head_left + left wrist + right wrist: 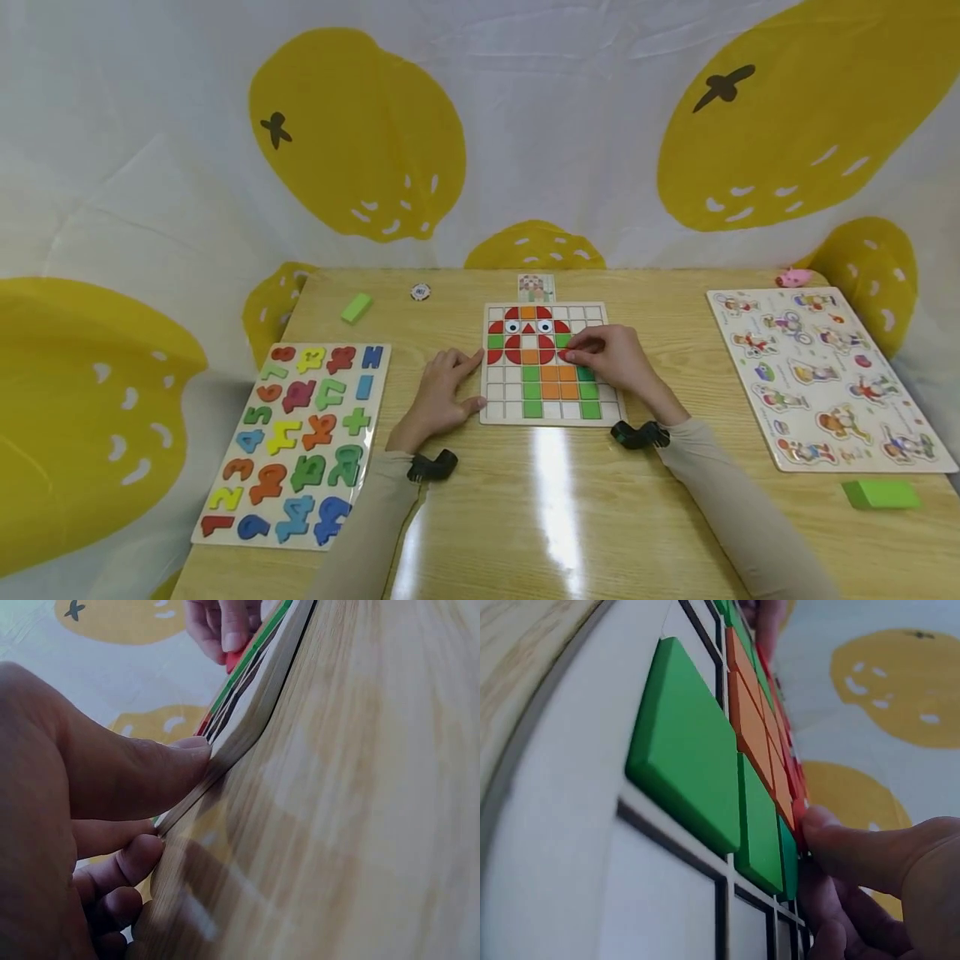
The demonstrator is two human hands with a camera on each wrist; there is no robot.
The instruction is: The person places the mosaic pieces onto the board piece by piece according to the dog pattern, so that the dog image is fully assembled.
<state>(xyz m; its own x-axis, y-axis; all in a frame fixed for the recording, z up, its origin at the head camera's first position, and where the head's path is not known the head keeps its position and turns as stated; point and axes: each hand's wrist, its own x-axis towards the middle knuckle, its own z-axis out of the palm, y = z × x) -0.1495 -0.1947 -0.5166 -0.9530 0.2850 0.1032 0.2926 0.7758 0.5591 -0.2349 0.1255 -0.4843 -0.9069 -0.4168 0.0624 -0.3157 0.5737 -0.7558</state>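
A square white grid board (492, 408) lies on the table, partly filled with red, orange and green tiles that make a figure with two eyes. Near its right side, my right hand (611, 358) pinches a small red tile (800, 825) between thumb and fingers, at the board's surface beside a dark green tile (788, 862). The tile's exact shape is mostly hidden by the fingers. My left hand (438, 392) rests at the board's left edge, thumb at the near corner and index finger farther up. In the left wrist view its thumb (142, 769) touches the board's edge.
A picture card (536, 287) lies behind the board. To the left are a number puzzle (258, 417), a green block (356, 307) and a round chip (421, 292). At right lie a picture puzzle (802, 417), a pink pig figure (793, 277) and another green block (881, 494).
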